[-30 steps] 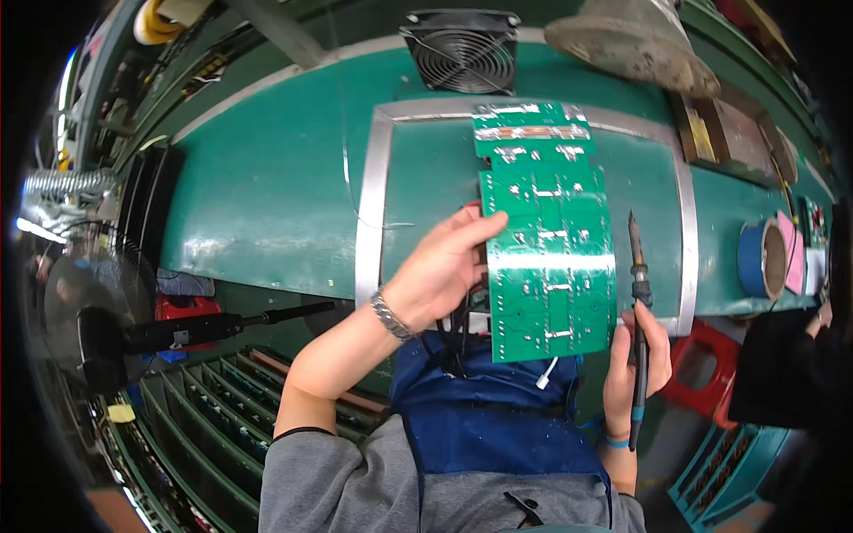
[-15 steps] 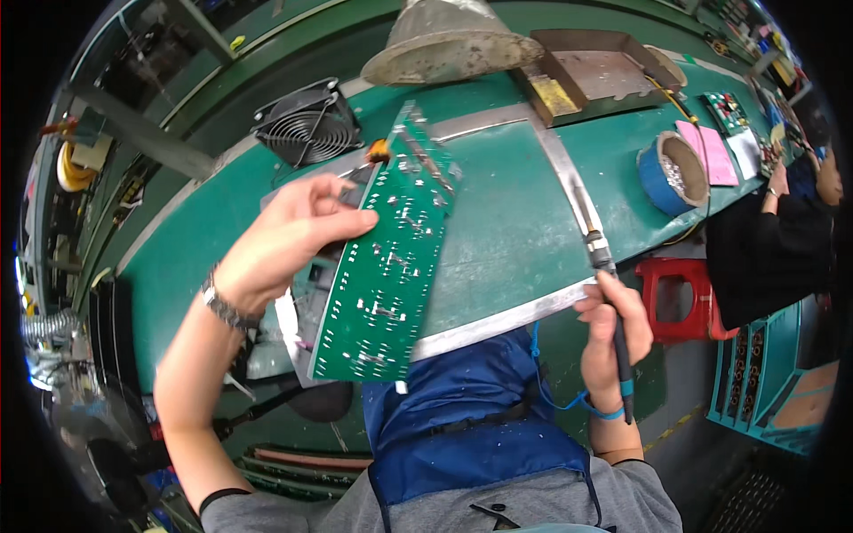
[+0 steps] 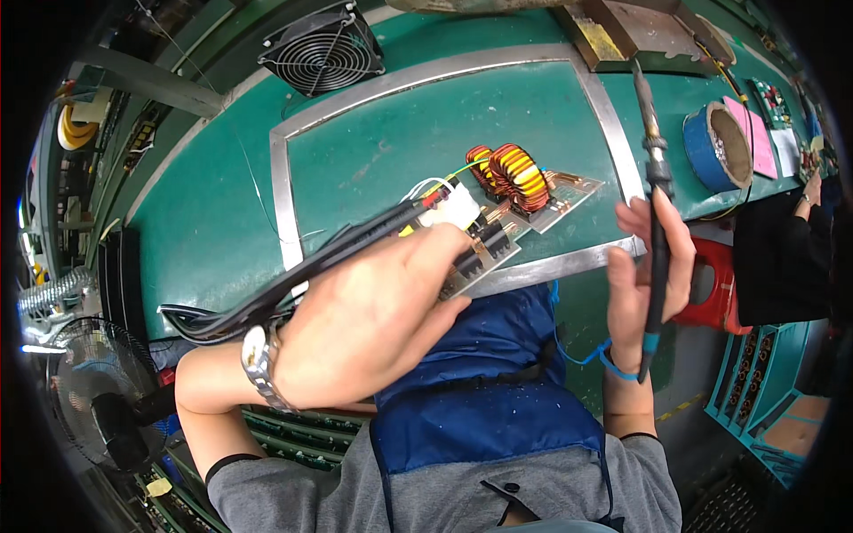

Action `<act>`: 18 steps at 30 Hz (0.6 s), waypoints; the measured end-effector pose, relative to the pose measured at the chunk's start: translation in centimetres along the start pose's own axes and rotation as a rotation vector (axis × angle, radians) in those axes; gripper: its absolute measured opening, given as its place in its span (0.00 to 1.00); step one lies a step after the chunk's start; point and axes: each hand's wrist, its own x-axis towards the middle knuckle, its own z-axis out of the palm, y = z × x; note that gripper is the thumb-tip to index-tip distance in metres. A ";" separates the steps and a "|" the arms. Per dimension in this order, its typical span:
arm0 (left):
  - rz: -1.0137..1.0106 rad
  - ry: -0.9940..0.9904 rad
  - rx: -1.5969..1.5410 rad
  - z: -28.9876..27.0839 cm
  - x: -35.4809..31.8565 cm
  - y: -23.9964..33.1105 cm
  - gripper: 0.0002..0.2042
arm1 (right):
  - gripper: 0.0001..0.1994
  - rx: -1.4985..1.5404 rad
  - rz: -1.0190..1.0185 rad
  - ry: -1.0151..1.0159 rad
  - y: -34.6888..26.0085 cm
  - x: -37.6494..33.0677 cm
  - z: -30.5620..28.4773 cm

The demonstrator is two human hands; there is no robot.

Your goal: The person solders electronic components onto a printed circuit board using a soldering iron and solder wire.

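From over here, my left hand [image 3: 378, 293] has its fingers clamped on the circuit board [image 3: 562, 213] mid-frame, probably stiff, fragile and heavy at the coils [image 3: 522, 178], so I'd grab edges, while my right hand [image 3: 630, 306] grips the soldering iron [image 3: 657, 178] at right.

No text, label, brand, number or sign can be read here.

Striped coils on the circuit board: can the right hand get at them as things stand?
Probably yes: nothing stands between the right hand and the coils, though that hand grips a soldering iron; the left hand holds the circuit board at its other end.
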 end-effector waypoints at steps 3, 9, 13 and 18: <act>0.021 -0.061 0.017 0.9 -0.4 0.7 0.17 | 0.38 -0.056 -0.104 -0.073 1.1 0.4 1.2; 0.091 -0.202 0.423 1.9 -0.3 1.3 0.18 | 0.38 -0.044 -0.055 -0.109 2.0 -0.9 0.5; 0.144 -0.145 0.559 1.9 -0.5 2.0 0.16 | 0.37 -0.075 -0.052 -0.106 2.2 -1.8 0.4; 0.126 -0.147 0.596 2.8 -0.8 2.8 0.15 | 0.38 -0.032 -0.023 -0.098 2.3 -2.8 -0.1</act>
